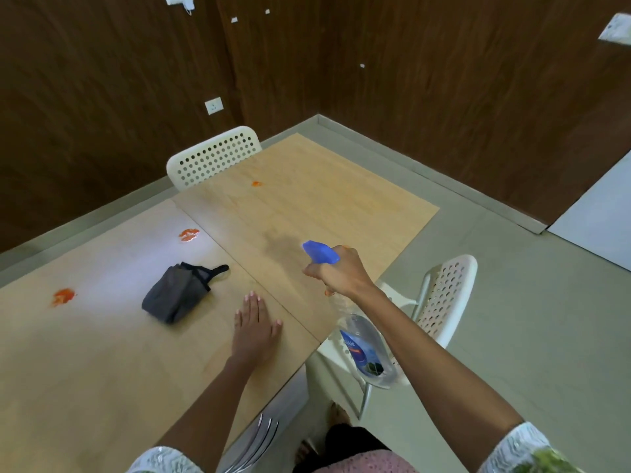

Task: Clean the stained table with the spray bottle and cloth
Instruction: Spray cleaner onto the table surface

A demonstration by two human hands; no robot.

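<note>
My right hand (pixel 336 271) grips the neck of a clear spray bottle (pixel 365 349) with a blue trigger head (pixel 320 251), held above the right part of the wooden table (pixel 307 199), nozzle pointing away to the left. My left hand (pixel 254 322) rests flat on the table, fingers straight. A folded grey cloth (pixel 177 293) with black trim lies on the table just left of that hand. Orange-red stains mark the wood: one at the far left (pixel 63 297), one in the middle (pixel 188 234), a small one farther away (pixel 256 183). A dark damp patch (pixel 283 245) shows ahead of the nozzle.
A white perforated chair (pixel 215 155) stands at the table's far side, another (pixel 440 302) at its right side under my right arm. Brown wood-panelled walls (pixel 444 97) enclose the corner. Grey floor (pixel 512 319) lies to the right.
</note>
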